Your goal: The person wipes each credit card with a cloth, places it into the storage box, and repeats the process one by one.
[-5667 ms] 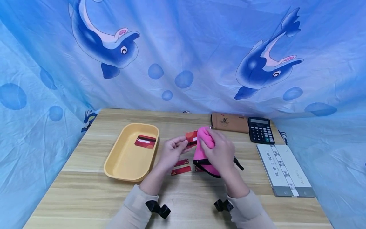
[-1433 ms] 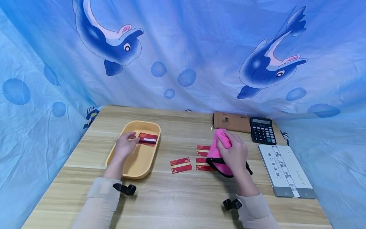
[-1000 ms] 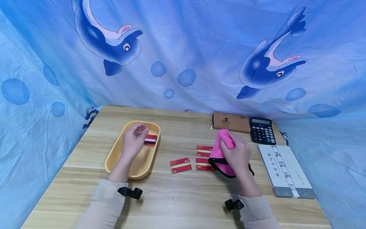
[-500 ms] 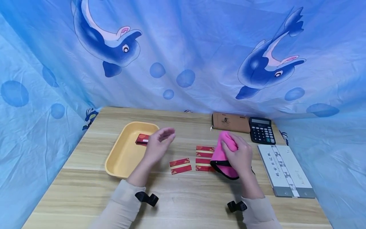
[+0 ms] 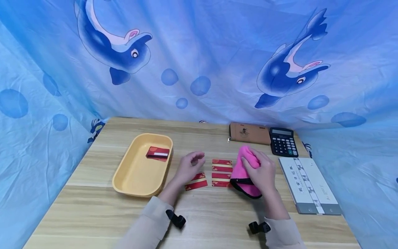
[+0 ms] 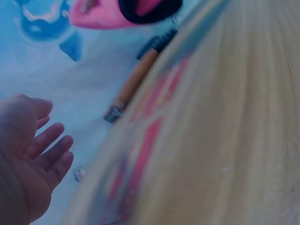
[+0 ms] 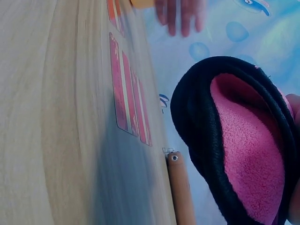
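Note:
My left hand hangs over the middle of the table with loosely curved fingers and holds nothing; the left wrist view shows its palm bare. Below it lies a red card with a pale stripe, partly covered by the hand in the head view. Two similar red cards, a far card and a near card, lie just to the right. My right hand grips a bunched pink fleece cloth with black edging above the table. In the right wrist view, the cloth's fold gapes toward the camera.
A yellow tray stands on the left, with red cards with a black stripe at its far right. Along the back right are a brown wallet and a black calculator. A white-and-grey book lies at the right edge.
Earlier, my left hand held a red card against the pink cloth. It went to the tray, left empty and moved right to the table's middle. The right hand, still gripping the cloth, shifted right.

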### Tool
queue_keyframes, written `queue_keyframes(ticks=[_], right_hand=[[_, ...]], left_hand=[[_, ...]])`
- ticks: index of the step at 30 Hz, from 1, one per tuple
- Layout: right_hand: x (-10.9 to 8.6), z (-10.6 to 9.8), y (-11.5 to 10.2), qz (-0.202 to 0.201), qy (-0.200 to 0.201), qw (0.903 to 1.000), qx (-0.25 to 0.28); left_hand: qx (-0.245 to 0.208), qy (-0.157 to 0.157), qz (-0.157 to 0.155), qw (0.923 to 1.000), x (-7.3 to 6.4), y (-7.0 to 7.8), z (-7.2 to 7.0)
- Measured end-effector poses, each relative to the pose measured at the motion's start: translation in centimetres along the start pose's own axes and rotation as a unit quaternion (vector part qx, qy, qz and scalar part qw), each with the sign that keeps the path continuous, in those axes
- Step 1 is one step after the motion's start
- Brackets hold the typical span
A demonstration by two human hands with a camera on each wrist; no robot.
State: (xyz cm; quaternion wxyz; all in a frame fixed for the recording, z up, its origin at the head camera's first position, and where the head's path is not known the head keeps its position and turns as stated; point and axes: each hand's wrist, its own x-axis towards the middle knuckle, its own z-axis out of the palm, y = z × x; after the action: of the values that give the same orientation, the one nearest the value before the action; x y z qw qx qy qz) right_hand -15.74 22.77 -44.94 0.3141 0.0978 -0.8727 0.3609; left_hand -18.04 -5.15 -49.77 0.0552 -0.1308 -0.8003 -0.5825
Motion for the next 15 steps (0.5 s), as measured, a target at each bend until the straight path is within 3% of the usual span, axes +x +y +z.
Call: queue_keyframes(ticks=[6,15], right_hand=[[-0.1,-0.1,0.2,0.0,0.001,1.0,0.001],[-0.2,-0.3,0.8,0.006,0.004,1.0,-0.002]], left_hand=[[0.023,-0.03,-0.041,0.9984,0.7,-1.8,1.7],[0.045,-0.048,-0.048,0.9967,1.6,-2.4,3.3]])
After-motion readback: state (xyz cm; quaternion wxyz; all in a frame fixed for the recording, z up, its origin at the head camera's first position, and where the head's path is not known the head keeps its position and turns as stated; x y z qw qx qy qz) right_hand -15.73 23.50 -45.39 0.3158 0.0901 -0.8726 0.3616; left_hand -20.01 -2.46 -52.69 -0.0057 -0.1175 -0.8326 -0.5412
